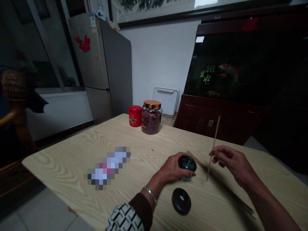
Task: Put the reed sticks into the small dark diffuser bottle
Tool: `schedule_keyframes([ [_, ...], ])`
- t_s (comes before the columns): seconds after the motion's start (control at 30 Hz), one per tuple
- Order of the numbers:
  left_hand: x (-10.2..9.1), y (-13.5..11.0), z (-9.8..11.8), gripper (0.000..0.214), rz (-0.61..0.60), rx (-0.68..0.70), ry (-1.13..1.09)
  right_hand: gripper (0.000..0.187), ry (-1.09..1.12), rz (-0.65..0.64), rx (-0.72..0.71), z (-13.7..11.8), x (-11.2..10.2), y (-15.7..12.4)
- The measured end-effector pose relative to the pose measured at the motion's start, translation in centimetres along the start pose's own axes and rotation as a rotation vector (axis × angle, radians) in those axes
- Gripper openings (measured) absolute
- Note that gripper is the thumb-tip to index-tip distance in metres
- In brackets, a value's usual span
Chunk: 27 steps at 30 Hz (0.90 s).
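In the head view, the left hand [172,168] closes its grip around a round dark glass jar [187,166] on the pale wood-grain desk [55,163]. The right hand [232,162] pinches a thin wooden stick [213,147] upright. A slack pinch could drop it onto the long thin wooden sticks [218,175], scattering them, or a careless nudge could knock the jar into the glossy black ring-shaped disc [181,201].

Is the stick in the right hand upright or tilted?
Tilted: the thin wooden stick leans, its upper end toward the right of the view, pinched in the fingers of the right hand.
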State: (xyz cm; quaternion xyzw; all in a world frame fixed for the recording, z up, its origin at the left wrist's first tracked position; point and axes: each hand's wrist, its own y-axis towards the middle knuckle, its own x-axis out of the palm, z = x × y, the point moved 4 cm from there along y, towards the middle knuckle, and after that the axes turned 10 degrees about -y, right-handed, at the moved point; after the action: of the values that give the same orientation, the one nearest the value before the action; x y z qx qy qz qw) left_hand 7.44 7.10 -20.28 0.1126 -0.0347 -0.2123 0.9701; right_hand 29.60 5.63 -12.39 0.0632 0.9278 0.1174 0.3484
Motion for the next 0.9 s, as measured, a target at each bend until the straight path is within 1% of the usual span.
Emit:
schedule_keyframes([
  [0.07, 0.0, 0.0, -0.1, 0.073, 0.001, -0.001, -0.013, 0.025, 0.215, 0.168, -0.018, -1.5, -0.2, 0.2],
  [0.13, 0.0, 0.1, -0.2, 0.074, -0.004, 0.000, -0.028, 0.024, 0.300, 0.266, -0.059, -3.2, 0.2, 0.1],
  [0.23, 0.1, 0.1, -0.4, 0.074, -0.010, -0.005, -0.027, 0.022, 0.282, 0.333, -0.112, -5.2, 1.2, -0.3],
  [0.33, 0.0, 0.1, -0.3, 0.074, -0.005, 0.002, -0.015, 0.022, 0.268, 0.344, -0.134, -5.5, 1.9, -0.6],
  [0.43, 0.0, 0.1, -0.2, 0.073, -0.005, 0.006, -0.013, 0.022, 0.241, 0.271, -0.138, -4.7, 2.8, -0.6],
  [0.57, 0.1, 0.2, -0.1, 0.073, -0.012, 0.006, -0.001, 0.021, 0.122, 0.115, -0.174, -3.6, 4.5, -0.4],
  [0.67, 0.1, 0.3, -0.2, 0.073, -0.011, 0.003, 0.006, 0.022, 0.028, -0.011, -0.192, -3.3, 5.2, -0.2],
  [0.73, 0.1, 0.3, -0.3, 0.072, -0.012, 0.004, 0.003, 0.024, -0.019, -0.097, -0.199, -3.1, 4.8, 0.0],
  [0.77, 0.1, 0.3, -0.3, 0.073, -0.014, 0.004, 0.003, 0.025, -0.040, -0.123, -0.201, -3.0, 4.3, 0.1],
  [0.83, 0.1, 0.3, -0.4, 0.074, -0.010, -0.002, 0.009, 0.027, -0.098, -0.158, -0.202, -2.3, 2.8, 0.5],
  [0.9, 0.2, 0.3, -0.5, 0.076, -0.006, -0.017, 0.012, 0.027, -0.206, -0.209, -0.201, -1.1, 1.4, 0.8],
])
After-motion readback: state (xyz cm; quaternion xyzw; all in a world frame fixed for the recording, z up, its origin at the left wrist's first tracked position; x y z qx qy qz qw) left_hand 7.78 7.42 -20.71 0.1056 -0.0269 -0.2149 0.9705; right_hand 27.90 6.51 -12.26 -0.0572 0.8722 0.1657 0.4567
